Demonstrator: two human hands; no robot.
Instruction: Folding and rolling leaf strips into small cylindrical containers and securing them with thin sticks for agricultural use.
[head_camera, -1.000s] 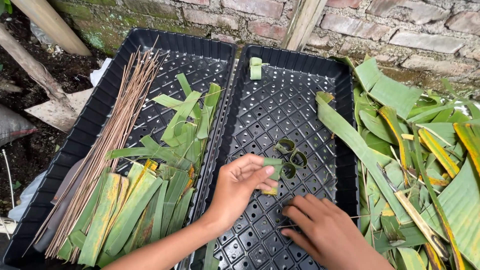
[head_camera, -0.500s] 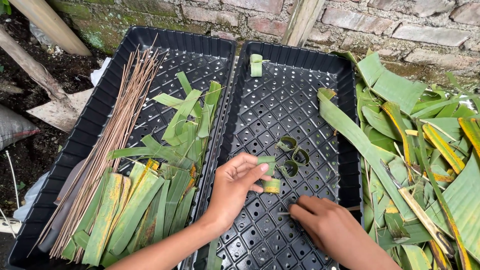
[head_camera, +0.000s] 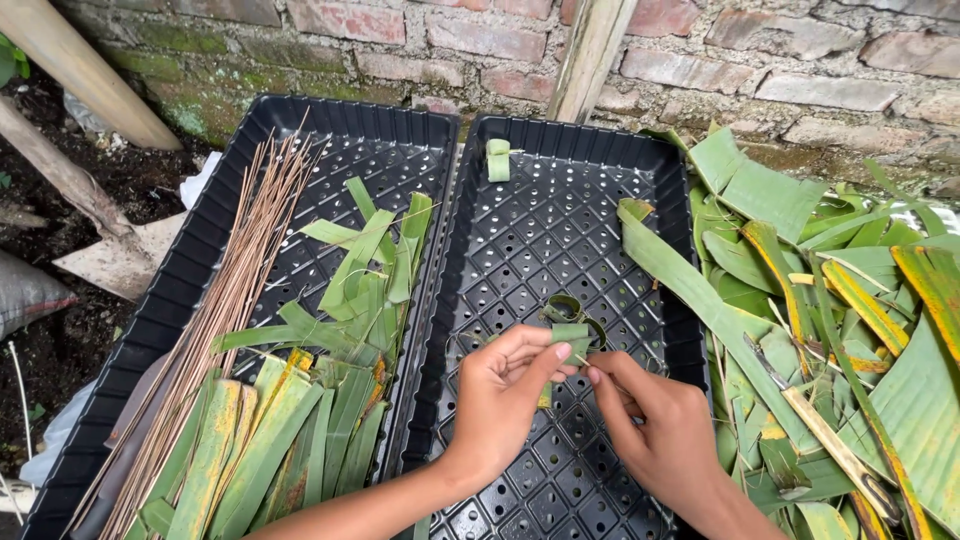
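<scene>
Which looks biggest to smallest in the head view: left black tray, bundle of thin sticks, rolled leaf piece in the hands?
1. left black tray
2. bundle of thin sticks
3. rolled leaf piece, pinched by the left hand with the right hand touching it

Left hand (head_camera: 505, 385) and right hand (head_camera: 660, 430) cover most of the leaf strip (head_camera: 572, 335) pinched between them; whether a stick passes through it is too small to tell. Both forearms are cut off by the lower edge. The left tray (head_camera: 215, 215) and its cut leaves (head_camera: 270, 440) run off the bottom; the leaf pile (head_camera: 850, 300) off the right edge.
</scene>
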